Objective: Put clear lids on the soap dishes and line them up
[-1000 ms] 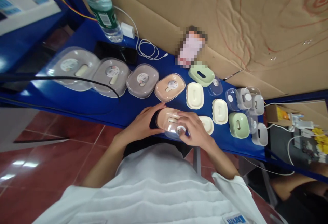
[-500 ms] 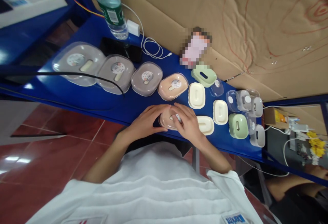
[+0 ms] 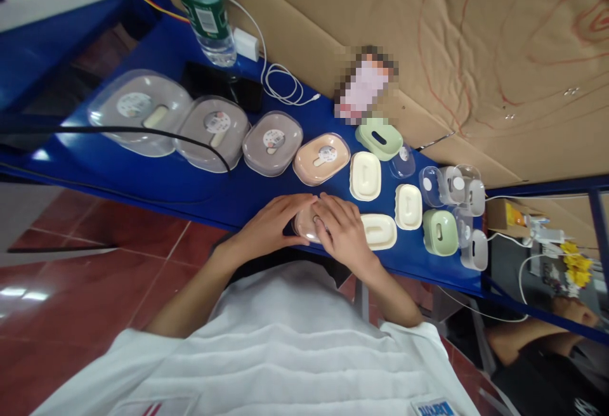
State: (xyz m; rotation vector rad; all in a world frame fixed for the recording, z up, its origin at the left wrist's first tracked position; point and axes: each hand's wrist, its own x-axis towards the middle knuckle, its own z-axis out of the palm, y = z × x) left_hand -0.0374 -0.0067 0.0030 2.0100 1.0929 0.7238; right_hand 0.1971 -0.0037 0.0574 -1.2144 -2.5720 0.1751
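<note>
A small pinkish container with a clear lid (image 3: pixel 306 221) rests near the front edge of the blue table (image 3: pixel 252 203). My left hand (image 3: pixel 273 222) wraps round its left side, thumb at the near edge. From the right, my right hand (image 3: pixel 341 229) grips it, with fingers over the lid and covering much of it. Cream trays lie to the right: one (image 3: pixel 379 232) beside my right hand, one (image 3: pixel 365 176) behind it, another (image 3: pixel 408 207) farther right. Behind my hands sits a lidded peach container (image 3: pixel 321 159).
Lidded grey containers (image 3: pixel 272 143) line the left, with a water bottle (image 3: pixel 207 19), dark phone (image 3: pixel 221 86) and white cable behind. Green containers (image 3: pixel 440 232) and clear lids (image 3: pixel 432 186) stand right. A black cable (image 3: pixel 143 129) crosses the left. Another person's arm (image 3: pixel 528 333) shows far right.
My right hand has shifted slightly left over the container, covering more of its lid. My left hand stays in nearly the same place. The view has moved a little.
</note>
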